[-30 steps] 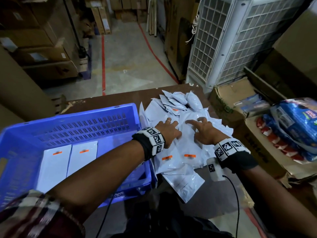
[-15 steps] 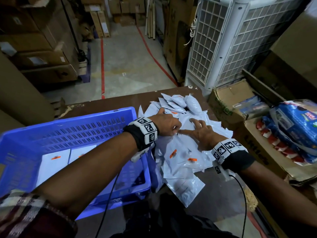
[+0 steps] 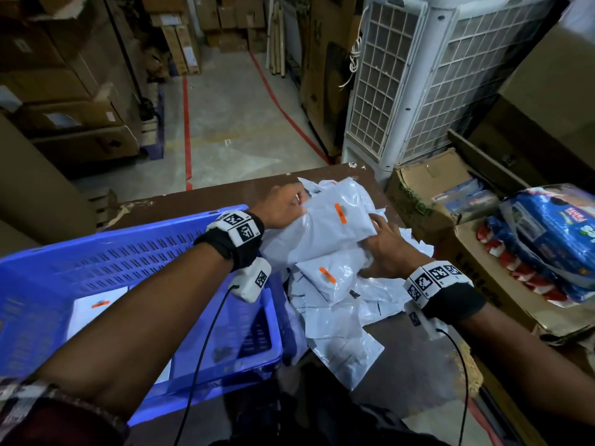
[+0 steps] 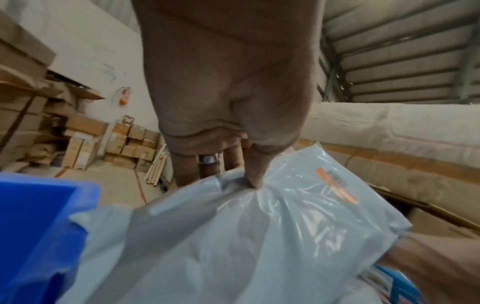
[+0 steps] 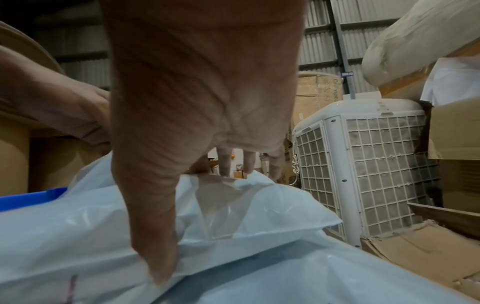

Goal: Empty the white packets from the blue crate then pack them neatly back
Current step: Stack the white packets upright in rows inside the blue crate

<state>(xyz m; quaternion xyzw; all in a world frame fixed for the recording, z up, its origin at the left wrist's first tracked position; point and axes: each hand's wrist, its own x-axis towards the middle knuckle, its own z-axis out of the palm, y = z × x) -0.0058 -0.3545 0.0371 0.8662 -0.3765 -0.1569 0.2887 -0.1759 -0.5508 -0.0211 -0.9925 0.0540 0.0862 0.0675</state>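
Both hands hold one white packet (image 3: 328, 226) with an orange label, lifted above the loose pile of white packets (image 3: 335, 304) on the brown table. My left hand (image 3: 285, 206) pinches its far left end; in the left wrist view the thumb presses into the packet (image 4: 259, 226). My right hand (image 3: 383, 249) grips its near right end, thumb on top of the packet (image 5: 233, 216) and fingers behind it. The blue crate (image 3: 135, 259) stands at the left. A white packet (image 3: 96, 310) with an orange label lies flat inside the crate, partly hidden by my left forearm.
A white air cooler (image 3: 434, 75) stands beyond the table's far right corner. Open cardboard boxes (image 3: 428, 194) with blue wrapped packs (image 3: 553, 239) crowd the right side. Stacked cartons line the left of the floor, which has red lines.
Both hands were pressing on the pile a second ago. They have since taken hold of one packet and lifted it off the pile, tilted, toward the far side.
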